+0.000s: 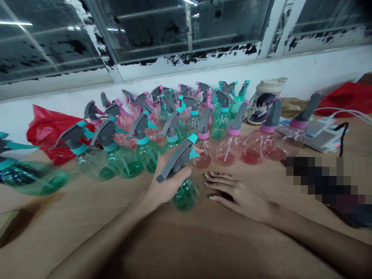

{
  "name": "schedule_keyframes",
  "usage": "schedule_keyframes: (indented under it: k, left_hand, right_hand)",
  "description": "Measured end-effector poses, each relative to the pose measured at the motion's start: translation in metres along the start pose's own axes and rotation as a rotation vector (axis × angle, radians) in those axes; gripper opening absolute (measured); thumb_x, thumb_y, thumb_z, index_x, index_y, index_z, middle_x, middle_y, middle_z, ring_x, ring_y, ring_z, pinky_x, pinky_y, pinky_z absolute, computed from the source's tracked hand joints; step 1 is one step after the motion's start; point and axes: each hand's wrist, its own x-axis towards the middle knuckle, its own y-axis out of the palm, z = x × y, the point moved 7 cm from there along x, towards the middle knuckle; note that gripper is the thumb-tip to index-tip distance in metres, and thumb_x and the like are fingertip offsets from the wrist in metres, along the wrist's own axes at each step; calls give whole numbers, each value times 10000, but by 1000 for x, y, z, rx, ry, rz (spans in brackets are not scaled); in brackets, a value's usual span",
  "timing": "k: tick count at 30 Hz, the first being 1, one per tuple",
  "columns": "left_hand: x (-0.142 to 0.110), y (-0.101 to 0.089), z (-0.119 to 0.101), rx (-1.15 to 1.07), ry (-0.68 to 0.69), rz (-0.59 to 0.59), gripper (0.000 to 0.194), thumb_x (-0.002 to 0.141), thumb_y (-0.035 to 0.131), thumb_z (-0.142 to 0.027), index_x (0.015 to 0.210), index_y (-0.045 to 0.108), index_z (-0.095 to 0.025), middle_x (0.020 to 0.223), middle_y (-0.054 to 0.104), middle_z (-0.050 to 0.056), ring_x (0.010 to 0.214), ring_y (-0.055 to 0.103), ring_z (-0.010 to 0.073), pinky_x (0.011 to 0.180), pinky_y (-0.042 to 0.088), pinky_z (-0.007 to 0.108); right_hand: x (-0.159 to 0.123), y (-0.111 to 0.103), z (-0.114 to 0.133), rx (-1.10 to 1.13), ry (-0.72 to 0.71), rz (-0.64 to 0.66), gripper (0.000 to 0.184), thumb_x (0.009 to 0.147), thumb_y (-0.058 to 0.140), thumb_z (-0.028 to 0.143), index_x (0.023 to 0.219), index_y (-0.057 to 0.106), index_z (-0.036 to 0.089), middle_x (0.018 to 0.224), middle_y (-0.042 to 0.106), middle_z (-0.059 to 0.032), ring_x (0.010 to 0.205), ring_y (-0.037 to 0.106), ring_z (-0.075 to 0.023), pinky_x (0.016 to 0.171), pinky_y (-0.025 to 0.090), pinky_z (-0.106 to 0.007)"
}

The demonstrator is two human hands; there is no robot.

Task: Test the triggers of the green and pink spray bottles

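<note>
My left hand [167,178] is wrapped round the neck of a green spray bottle [186,195] with a grey and teal trigger head. That bottle stands upright on the wooden table [186,240]. To its right my right hand [232,190] lies palm down on the table, fingers stretched out, holding nothing. Just behind my hands runs a front row of spray bottles: green ones with teal collars, such as the green bottle [123,162], on the left, and pink ones, such as the pink bottle [228,151], on the right.
Several more green and pink spray bottles crowd toward the wall. A red plastic bag [52,133] lies at left, another red bag [347,99] at far right. A printed cup [263,102] stands near a white device [322,133] with cables. Another green bottle [37,176] is at far left.
</note>
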Motion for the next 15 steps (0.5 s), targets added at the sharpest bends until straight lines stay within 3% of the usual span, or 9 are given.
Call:
schedule_keyframes:
  k: [5, 11, 15]
  left_hand:
    - [0, 0, -3, 73, 29, -45, 80, 685, 489, -189, 749, 511, -232, 585, 405, -41, 502, 357, 114, 439, 320, 250]
    - [-2, 2, 0, 86, 33, -39, 180, 711, 554, -250, 891, 563, -246, 638, 482, -27, 515, 438, 130, 470, 382, 271]
    - [-4, 0, 2, 148, 31, -56, 144, 708, 597, -273, 845, 562, -247, 628, 505, -28, 529, 461, 138, 486, 386, 277]
  right_hand:
    - [0, 2, -1, -30, 12, 22, 384, 877, 441, 381, 1242, 480, 267, 1320, 474, -24, 1252, 364, -192, 1024, 336, -433]
    - [-1, 2, 0, -36, -2, 1, 362, 876, 446, 378, 1219, 502, 274, 1315, 480, -17, 1253, 362, -194, 1025, 330, -448]
    - [0, 2, 1, -44, -1, 9, 367, 880, 433, 390, 1218, 504, 264, 1308, 488, -23, 1254, 361, -189, 1027, 329, -435]
